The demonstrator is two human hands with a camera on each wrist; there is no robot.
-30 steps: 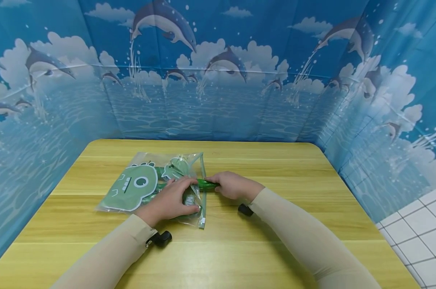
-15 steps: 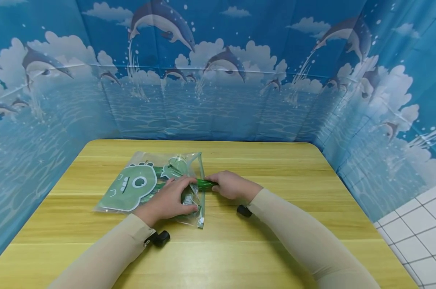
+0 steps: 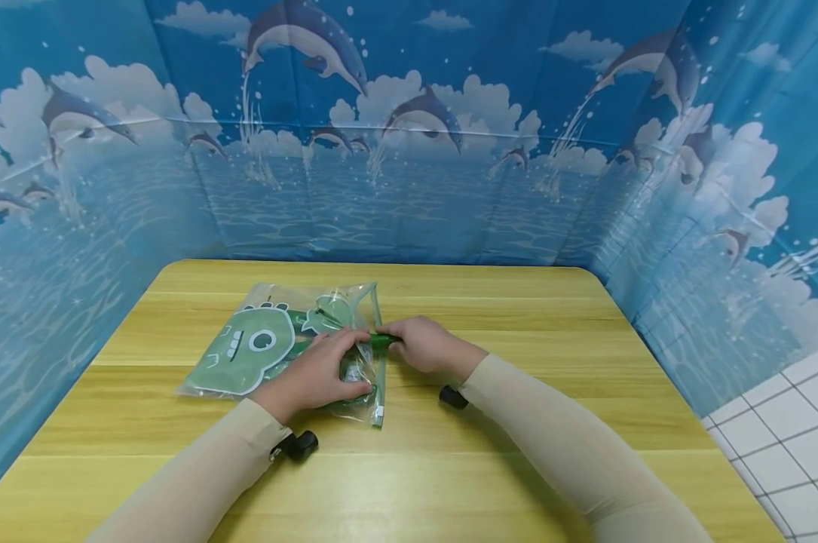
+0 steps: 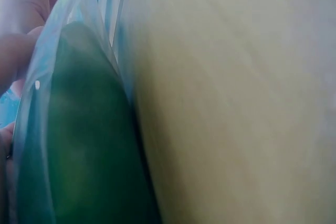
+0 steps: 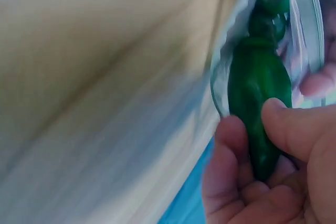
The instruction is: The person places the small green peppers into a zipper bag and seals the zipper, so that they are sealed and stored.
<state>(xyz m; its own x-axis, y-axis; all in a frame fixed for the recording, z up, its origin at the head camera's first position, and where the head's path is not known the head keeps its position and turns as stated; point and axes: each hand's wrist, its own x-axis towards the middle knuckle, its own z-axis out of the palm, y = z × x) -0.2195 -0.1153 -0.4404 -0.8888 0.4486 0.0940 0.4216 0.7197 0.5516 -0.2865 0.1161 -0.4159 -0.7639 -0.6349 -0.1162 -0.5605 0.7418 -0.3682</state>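
Observation:
A clear zip bag [image 3: 228, 354] printed with a green one-eyed cartoon monster lies on the table, its mouth to the right. My left hand [image 3: 310, 377] holds it near the mouth, fingers and thumb spread to either side. My right hand [image 3: 425, 347] pinches the tapered end of a glossy green object [image 5: 260, 87] between thumb and fingers. This object has a swollen body and a narrower ringed neck; its far part lies within the bag's mouth. More green items show through the film, one of them a smooth rounded green shape [image 4: 89, 129] in the left wrist view.
The bag's green zip strip [image 3: 379, 377] has a white slider [image 3: 380, 412] at its near end. A wooden table [image 3: 517, 309] lies under everything. A dolphin-print curtain [image 3: 409, 196] hangs behind and at both sides; white tiles [image 3: 788, 437] show at the right.
My right hand has moved a little left, closer to the bag's mouth. Less of the green object shows outside the bag. My left hand stays nearly in place.

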